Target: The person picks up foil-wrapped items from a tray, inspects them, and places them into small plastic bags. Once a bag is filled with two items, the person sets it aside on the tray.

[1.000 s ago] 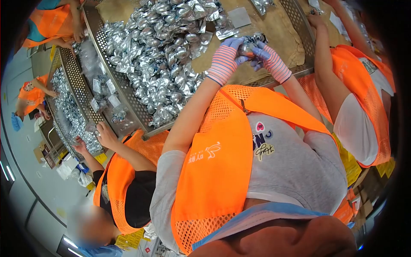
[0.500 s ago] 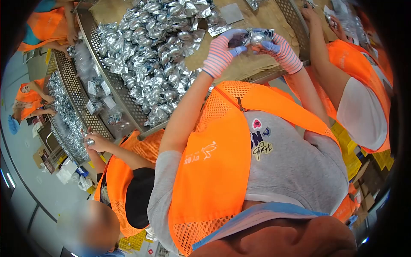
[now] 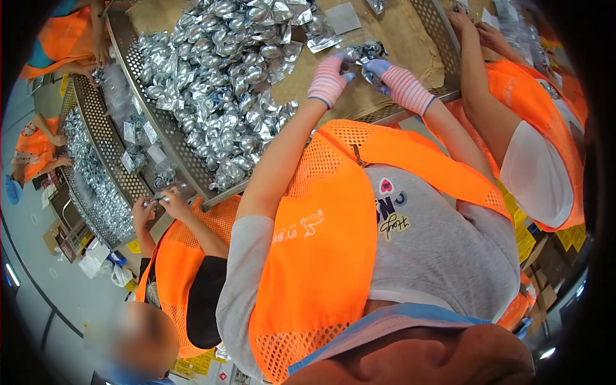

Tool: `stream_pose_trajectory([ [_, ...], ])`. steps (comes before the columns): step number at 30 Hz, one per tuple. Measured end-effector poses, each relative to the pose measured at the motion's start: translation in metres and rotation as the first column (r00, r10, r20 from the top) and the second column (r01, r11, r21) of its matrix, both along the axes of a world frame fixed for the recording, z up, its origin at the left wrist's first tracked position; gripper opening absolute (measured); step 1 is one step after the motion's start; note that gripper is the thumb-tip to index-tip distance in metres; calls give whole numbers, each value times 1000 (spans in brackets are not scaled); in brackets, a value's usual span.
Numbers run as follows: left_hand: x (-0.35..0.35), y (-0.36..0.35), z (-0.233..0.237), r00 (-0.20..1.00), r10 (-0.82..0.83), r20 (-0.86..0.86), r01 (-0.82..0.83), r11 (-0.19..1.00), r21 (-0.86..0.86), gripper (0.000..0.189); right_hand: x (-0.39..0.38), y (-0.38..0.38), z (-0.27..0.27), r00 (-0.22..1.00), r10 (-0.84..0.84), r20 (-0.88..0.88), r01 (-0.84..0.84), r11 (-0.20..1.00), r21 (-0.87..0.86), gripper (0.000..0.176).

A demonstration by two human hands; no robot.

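Both my hands wear striped pink-and-blue gloves and are close together above the brown-papered tray. Between them is a small silver foil packet (image 3: 371, 51), its surface crumpled and dark in places. My left hand (image 3: 332, 77) is closed, fingertips pinching the packet's left side. From the right, my right hand (image 3: 399, 83) is closed on its lower edge, the fingertips partly hidden. Left of my hands lies a large heap of silver foil packets (image 3: 218, 83). A flat pale square packet (image 3: 342, 18) lies on the brown paper (image 3: 404, 32) beyond them.
A perforated metal rim (image 3: 151, 96) borders the tray. At my left a co-worker's hands (image 3: 157, 206) handle a small item; another perforated tray (image 3: 106, 135) stands beyond. At my right a co-worker's arm (image 3: 478, 90) reaches over the table edge. Clear plastic bags (image 3: 115, 93) lie between trays.
My hands have drawn closer together and turned the foil packet, which now sits slightly higher and further left between the fingertips. The left co-worker's hands have come together around a small item.
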State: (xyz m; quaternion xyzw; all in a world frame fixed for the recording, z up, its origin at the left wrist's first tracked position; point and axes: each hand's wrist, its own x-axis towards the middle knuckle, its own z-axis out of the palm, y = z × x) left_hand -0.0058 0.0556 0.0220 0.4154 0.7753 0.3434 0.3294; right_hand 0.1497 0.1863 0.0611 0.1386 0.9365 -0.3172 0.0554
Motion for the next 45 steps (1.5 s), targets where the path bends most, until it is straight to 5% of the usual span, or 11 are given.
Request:
stream_pose_trajectory([
  [4, -1, -32, -21, 995, -52, 86, 56, 997, -45, 31, -16, -2, -12, 961, 224, 162, -257, 939, 230, 50],
  [6, 7, -35, -38, 997, -64, 47, 69, 991, -113, 30, -23, -3, -18, 926, -56, 373, 179, 936, -302, 50],
  [7, 11, -33, -42, 996, -84, 9, 85, 980, -183, 29, -24, -3, -21, 926, -50, 374, 172, 938, -300, 50],
  [9, 14, -26, -48, 993, -81, 88, 99, 968, -231, 30, -23, -2, -28, 970, 74, 232, -98, 991, 95, 49],
  [15, 25, -11, -77, 957, 36, 287, 63, 942, -329, 30, -36, -1, -15, 937, 191, 291, -288, 896, 339, 44],
  [24, 30, -5, -59, 805, 369, 465, -287, 928, -239, 37, -46, -16, 2, 911, 182, 370, -321, 877, 358, 42],
  [26, 31, -1, -52, 425, 460, 779, -338, 880, -335, 38, -47, -15, 7, 891, 191, 411, -344, 875, 341, 41],
  [36, 44, 0, -73, 503, 384, 774, -393, 900, -191, 26, -62, -25, -7, 800, 157, 579, -487, 734, 474, 23],
  [38, 46, 0, -70, 290, 415, 863, -426, 863, -272, 26, -68, -21, -2, 822, 121, 556, -419, 790, 447, 18],
  [42, 42, 0, -50, 399, 430, 810, -401, 876, -268, 25, -84, -27, -10, 752, -9, 659, -385, 806, 450, 20],
  [45, 42, 0, -79, 412, 383, 827, -428, 882, -196, 30, -73, -32, -6, 834, 209, 511, -469, 758, 454, 19],
])
